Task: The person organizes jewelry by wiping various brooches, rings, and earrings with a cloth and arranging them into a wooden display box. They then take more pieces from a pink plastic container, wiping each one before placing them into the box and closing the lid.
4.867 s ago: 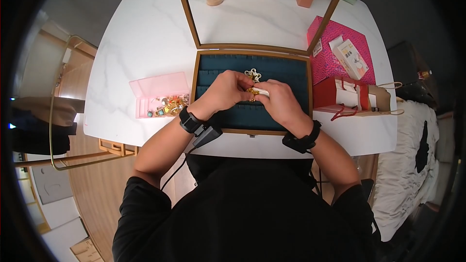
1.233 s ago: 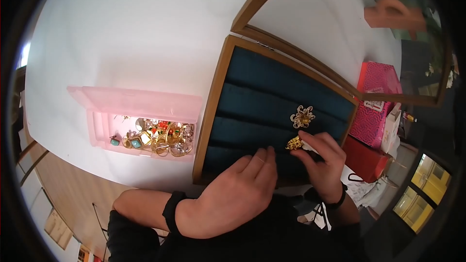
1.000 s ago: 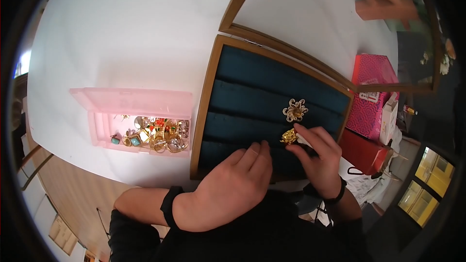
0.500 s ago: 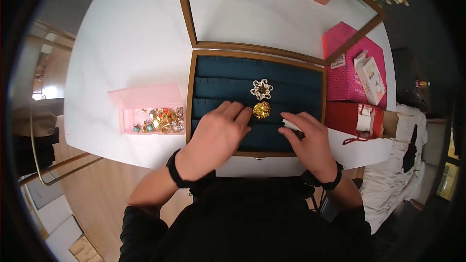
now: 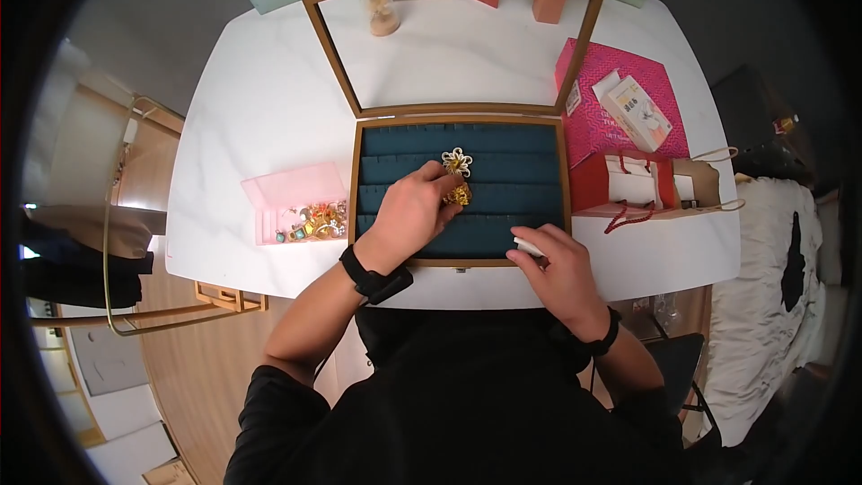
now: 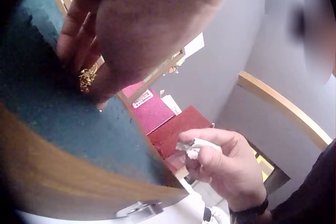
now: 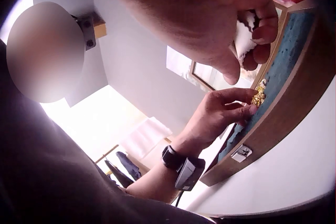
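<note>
The left hand (image 5: 411, 214) pinches a gold ornament (image 5: 460, 194) low over the dark teal lining (image 5: 409, 139) of a wooden case; the left wrist view shows the same gold piece (image 6: 87, 79) between its fingers. Just behind it on the lining lies a pale flower-shaped brooch (image 5: 457, 162). Over the case's front right corner, the right hand (image 5: 561, 278) holds a crumpled white piece (image 5: 528, 247) between thumb and fingers. That white piece (image 7: 244, 37) also shows in the right wrist view, with the fingers curled round it.
The case's glass lid stands raised on its frame (image 5: 334, 58). A pink box (image 5: 301, 181) of jewellery lies left of the case. On the right are a magenta box (image 5: 660, 81), a small white carton (image 5: 639, 112) and a red bag (image 5: 597, 187).
The left hand has moved right, from beside the gold ornament to pinching it. The right hand has shifted toward the case's front edge, still holding the white piece. The head view has swung.
</note>
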Available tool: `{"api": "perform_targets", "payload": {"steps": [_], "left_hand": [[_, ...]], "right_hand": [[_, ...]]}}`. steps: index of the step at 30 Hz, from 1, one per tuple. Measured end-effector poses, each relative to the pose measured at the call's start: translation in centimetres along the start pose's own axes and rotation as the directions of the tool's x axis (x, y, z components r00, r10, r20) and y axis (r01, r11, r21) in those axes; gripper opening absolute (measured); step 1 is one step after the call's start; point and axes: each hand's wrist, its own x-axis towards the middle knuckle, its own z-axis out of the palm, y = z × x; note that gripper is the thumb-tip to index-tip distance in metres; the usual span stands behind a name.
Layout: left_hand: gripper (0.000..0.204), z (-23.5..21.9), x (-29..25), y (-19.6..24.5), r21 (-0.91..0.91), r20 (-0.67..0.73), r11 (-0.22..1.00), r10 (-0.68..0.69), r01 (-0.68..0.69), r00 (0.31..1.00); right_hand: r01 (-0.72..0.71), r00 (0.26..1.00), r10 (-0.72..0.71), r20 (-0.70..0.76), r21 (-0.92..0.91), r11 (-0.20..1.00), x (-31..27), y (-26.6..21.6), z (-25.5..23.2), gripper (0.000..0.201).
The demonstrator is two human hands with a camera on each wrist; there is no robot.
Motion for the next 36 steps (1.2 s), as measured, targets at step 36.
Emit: {"api": "perform_targets", "payload": {"steps": [36], "left_hand": [[0.034, -4.2, -8.2, 3.8, -0.405, -0.138, 0.89, 0.166, -0.209, 0.976]], "right_hand": [[-0.235, 0.89, 0.073, 0.45, 0.316, 0.919, 1.6, -3.8, 3.3, 0.028]]}}
